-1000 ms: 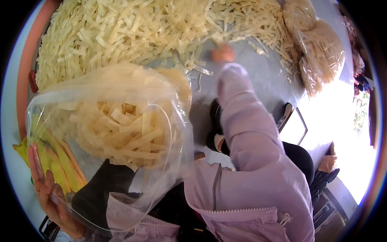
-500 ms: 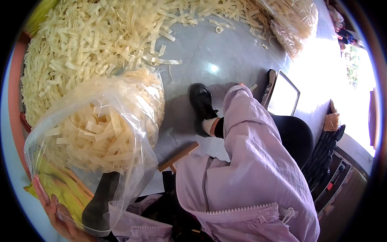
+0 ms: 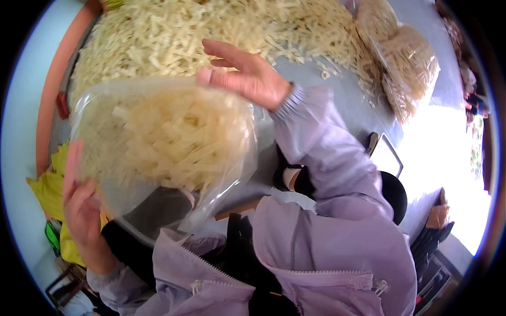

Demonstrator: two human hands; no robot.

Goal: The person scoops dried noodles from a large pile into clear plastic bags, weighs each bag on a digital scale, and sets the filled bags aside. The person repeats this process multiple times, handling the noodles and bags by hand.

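A large clear plastic bag (image 3: 232, 195) stands in front of me on the left, its mouth wide. Inside lie many pale yellow flat strips (image 3: 179, 137), like dried noodles or cut sheets. My left hand (image 3: 81, 210) grips the bag's left rim, its index finger stretched up along the plastic. Over the far right side of the rim is my right hand (image 3: 247, 76), open, fingers apart, thumb by the plastic edge; whether it touches is blurred. Beyond the bag spreads a big heap of loose strips (image 3: 168, 31) on the floor.
Filled clear bags (image 3: 408, 63) stand at the far right on the grey floor (image 3: 300, 79). A white-topped, dark-edged flat device (image 3: 387, 155) lies right of my leg. Yellow cloth or sacking (image 3: 50, 192) sits at the left, by the wall. A wooden piece (image 3: 237, 208) is between my legs.
My right hand has come up from beside my right knee to the bag's far rim. My left hand has risen with the left rim, and the bag's mouth is spread wider. The view has shifted.
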